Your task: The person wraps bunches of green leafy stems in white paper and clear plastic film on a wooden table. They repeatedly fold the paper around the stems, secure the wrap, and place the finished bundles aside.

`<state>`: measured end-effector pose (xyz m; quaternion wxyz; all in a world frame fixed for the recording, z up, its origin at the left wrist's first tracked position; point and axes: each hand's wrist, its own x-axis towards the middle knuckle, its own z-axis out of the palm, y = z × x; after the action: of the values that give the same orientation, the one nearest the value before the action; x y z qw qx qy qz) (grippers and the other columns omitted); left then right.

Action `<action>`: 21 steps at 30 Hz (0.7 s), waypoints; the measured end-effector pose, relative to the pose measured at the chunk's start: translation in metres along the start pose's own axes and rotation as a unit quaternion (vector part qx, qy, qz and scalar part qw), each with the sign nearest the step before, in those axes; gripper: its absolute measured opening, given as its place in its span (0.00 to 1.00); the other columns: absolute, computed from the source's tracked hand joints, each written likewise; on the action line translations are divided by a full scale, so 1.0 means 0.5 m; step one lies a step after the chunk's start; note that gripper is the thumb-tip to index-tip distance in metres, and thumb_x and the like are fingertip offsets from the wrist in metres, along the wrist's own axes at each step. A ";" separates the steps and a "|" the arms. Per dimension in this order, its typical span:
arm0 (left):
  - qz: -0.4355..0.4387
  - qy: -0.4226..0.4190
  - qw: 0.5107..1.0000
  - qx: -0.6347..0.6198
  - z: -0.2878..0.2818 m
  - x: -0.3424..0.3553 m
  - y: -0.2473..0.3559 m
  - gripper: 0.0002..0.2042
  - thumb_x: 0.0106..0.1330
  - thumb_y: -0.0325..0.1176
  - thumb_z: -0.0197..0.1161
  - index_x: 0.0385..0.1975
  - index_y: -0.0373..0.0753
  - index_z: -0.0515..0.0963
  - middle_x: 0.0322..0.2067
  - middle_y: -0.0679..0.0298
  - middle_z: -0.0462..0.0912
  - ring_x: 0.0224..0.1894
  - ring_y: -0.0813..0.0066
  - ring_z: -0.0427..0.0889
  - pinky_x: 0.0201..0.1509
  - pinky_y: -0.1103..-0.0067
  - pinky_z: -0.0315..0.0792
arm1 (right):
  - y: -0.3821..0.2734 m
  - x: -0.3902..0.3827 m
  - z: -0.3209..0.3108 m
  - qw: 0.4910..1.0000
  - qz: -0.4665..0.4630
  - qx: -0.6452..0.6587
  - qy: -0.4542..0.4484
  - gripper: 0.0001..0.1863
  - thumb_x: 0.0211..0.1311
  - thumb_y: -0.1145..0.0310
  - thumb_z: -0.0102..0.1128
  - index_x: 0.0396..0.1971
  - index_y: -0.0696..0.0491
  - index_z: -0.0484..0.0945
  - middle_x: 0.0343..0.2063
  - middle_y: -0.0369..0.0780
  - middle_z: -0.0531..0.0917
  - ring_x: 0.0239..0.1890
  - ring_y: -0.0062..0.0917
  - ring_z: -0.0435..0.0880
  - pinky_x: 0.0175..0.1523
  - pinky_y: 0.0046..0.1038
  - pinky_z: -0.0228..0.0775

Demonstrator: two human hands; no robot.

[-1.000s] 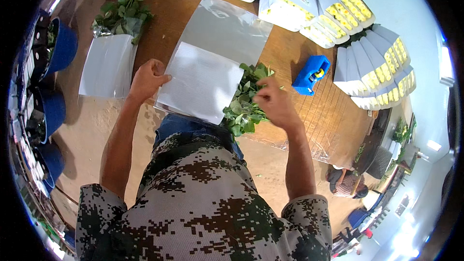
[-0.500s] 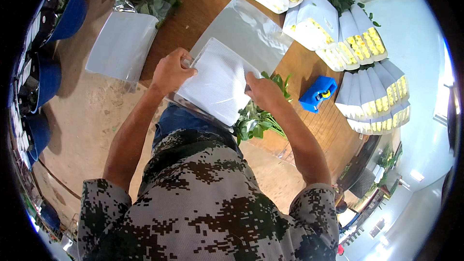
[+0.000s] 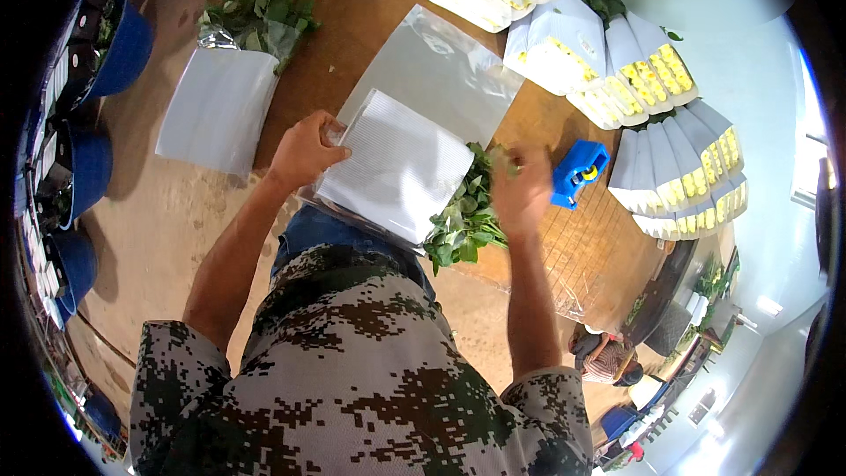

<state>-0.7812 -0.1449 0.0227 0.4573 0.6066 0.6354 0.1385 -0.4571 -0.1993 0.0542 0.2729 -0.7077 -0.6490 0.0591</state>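
White ribbed wrap (image 3: 397, 167) lies at the near edge of the table (image 3: 533, 119), in front of the waist, green leafy stems (image 3: 463, 234) sticking out its right side. Left hand (image 3: 308, 154) pinching the wrap's left edge. Right hand (image 3: 523, 189) blurred, at the stems; can't tell if it grips anything. Clear sheet (image 3: 432, 62) under the wrap, extending past it. Blue tape dispenser (image 3: 575, 176) just right of that hand. Farther out: wrapped yellow flower bundles (image 3: 564, 40)
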 end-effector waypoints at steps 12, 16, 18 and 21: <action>-0.032 -0.020 0.981 -0.188 0.005 0.021 -0.023 0.19 0.54 0.35 0.69 0.42 0.32 0.74 0.33 0.54 0.82 0.36 0.64 0.82 0.39 0.72 0.76 | -0.217 -0.094 0.158 0.949 -0.124 -0.082 -0.277 0.59 0.39 0.45 0.74 0.69 0.55 0.53 0.68 0.62 0.47 0.71 0.59 0.44 0.72 0.55 0.37; 0.135 0.219 0.965 0.042 0.034 0.037 -0.182 0.16 0.68 0.42 0.58 0.40 0.33 0.75 0.28 0.53 0.80 0.34 0.65 0.82 0.40 0.71 0.73 | -0.211 -0.008 0.131 0.946 -0.105 -0.041 -0.304 0.60 0.39 0.50 0.74 0.70 0.56 0.47 0.68 0.62 0.48 0.71 0.56 0.45 0.73 0.50 0.38; -0.101 0.081 0.978 -0.163 0.034 0.029 -0.192 0.19 0.73 0.48 0.50 0.39 0.36 0.74 0.26 0.61 0.77 0.28 0.74 0.76 0.37 0.73 0.71 | -0.199 0.031 0.121 0.944 -0.111 -0.008 -0.310 0.60 0.39 0.51 0.74 0.70 0.56 0.47 0.67 0.62 0.48 0.71 0.55 0.46 0.73 0.51 0.38; -0.239 -0.118 0.895 -0.359 0.056 0.049 -0.190 0.23 0.75 0.53 0.44 0.39 0.38 0.74 0.26 0.68 0.71 0.25 0.78 0.68 0.35 0.76 0.70 | -0.197 0.061 0.110 0.937 -0.105 -0.006 -0.334 0.61 0.40 0.50 0.74 0.70 0.56 0.46 0.68 0.61 0.48 0.71 0.54 0.46 0.73 0.50 0.37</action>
<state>-0.8175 -0.1547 -0.0721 0.7346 0.2435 0.6097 0.1711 -0.5639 -0.1522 0.0616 0.0407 -0.5765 -0.7738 0.2593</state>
